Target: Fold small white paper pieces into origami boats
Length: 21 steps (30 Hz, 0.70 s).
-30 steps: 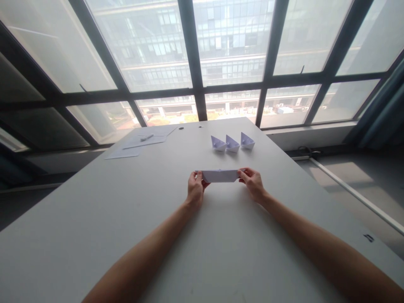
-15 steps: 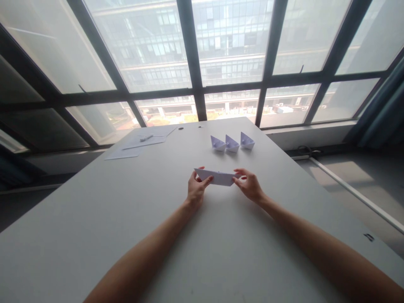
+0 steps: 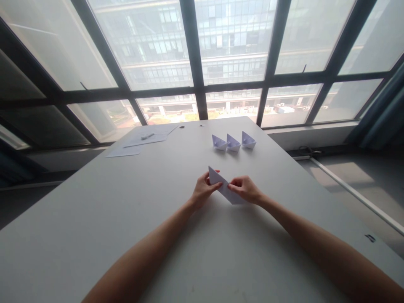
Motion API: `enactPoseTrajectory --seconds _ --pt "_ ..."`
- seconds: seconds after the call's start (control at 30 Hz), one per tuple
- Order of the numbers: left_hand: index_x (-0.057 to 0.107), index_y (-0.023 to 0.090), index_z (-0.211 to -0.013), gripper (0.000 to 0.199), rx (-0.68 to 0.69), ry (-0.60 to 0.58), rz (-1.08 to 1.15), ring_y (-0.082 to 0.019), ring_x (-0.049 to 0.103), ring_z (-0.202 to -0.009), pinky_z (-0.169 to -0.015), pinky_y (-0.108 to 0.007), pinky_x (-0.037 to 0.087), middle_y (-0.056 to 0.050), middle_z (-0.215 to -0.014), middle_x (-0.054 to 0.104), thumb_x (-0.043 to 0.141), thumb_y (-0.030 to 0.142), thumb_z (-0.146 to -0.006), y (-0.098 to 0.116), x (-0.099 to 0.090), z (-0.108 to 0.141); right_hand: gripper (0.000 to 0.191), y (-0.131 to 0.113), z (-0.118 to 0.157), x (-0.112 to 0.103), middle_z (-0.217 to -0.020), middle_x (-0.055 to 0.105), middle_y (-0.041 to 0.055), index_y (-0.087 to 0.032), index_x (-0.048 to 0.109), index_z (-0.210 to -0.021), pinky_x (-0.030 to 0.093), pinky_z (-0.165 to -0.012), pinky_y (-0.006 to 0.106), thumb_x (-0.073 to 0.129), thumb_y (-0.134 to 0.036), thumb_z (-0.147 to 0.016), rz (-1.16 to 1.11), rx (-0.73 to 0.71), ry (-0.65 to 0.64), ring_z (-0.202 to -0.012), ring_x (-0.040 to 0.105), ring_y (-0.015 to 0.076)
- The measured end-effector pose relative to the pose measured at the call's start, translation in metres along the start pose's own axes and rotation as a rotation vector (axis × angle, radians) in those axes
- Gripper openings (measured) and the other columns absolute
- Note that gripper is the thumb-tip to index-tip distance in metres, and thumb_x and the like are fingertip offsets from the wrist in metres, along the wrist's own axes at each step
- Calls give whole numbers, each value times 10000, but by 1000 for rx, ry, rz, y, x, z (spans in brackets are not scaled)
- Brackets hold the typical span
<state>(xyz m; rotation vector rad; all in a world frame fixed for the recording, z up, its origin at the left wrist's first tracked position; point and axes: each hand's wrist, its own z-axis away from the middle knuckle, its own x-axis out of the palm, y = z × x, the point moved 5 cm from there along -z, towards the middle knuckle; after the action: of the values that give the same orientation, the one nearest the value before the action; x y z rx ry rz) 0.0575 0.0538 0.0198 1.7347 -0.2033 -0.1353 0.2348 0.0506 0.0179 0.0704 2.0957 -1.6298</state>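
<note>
Left grip [image 3: 203, 190] and right grip [image 3: 248, 190] are pinching the folded paper [image 3: 232, 196], which is slanting between them, three paper boats [image 3: 233, 145] sitting beyond; uneven pulling from the two sides is possibly risking a skewed crease or small tear.

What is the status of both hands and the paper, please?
Left hand: closed on folded paper. Right hand: pinching same paper, which is tilted. Three folded paper boats stand beyond, not between the hands.
</note>
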Motion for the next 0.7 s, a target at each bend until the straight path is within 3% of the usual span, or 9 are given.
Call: enactPoseTrajectory --seconds 0.17,0.3,0.33,0.4,0.5,0.57,0.7 --pt "529 137 -1292 717 7 -35 -18 -168 661 -712 -656 -256 527 -17 -783 683 839 362 -686 0 5 1 364 4 0 3 -578 594 -3 -147 677 -662 323 -483 240 647 -486 -794 -39 43 7 -534 487 127" --pt "145 235 -1553 1087 46 -24 71 -210 706 -808 -720 -309 563 -59 -936 731 826 347 -713 1 8 1 399 2 3 4 -593 600 7 -146 681 -664 315 -465 244 651 -524 -789 -132 70 114 -528 475 126" --pt "141 252 -1559 1087 50 -26 76 -214 708 -826 -723 -311 565 -73 -996 730 822 350 -718 1 9 1 405 1 3 5 -595 602 8 -146 684 -666 315 -463 245 655 -533 -782 -158 77 131 -528 473 126" --pt "354 215 -1503 917 34 -45 39 -210 702 -807 -709 -301 560 -86 -1014 731 814 368 -725 0 10 1 418 1 4 6 -591 600 12 -145 686 -663 316 -460 245 663 -548 -770 -190 85 165 -526 469 126" --pt "649 124 -1264 595 3 -46 -57 -183 664 -703 -684 -296 541 -63 -806 735 792 380 -746 -4 10 1 430 2 4 5 -604 605 24 -144 683 -662 321 -459 243 658 -559 -773 -210 93 215 -530 468 127" --pt "696 121 -1201 519 16 -15 -82 -164 631 -660 -666 -292 528 -47 -740 718 785 366 -752 -4 9 2 429 4 3 6 -612 606 25 -149 676 -669 324 -463 243 654 -564 -774 -221 99 204 -532 468 127" --pt "738 154 -1138 439 100 16 -121 -141 585 -644 -606 -268 497 -46 -805 690 781 362 -754 -3 8 2 412 7 2 8 -578 547 -10 -168 601 -641 304 -464 237 689 -556 -746 -209 98 142 -527 442 115"
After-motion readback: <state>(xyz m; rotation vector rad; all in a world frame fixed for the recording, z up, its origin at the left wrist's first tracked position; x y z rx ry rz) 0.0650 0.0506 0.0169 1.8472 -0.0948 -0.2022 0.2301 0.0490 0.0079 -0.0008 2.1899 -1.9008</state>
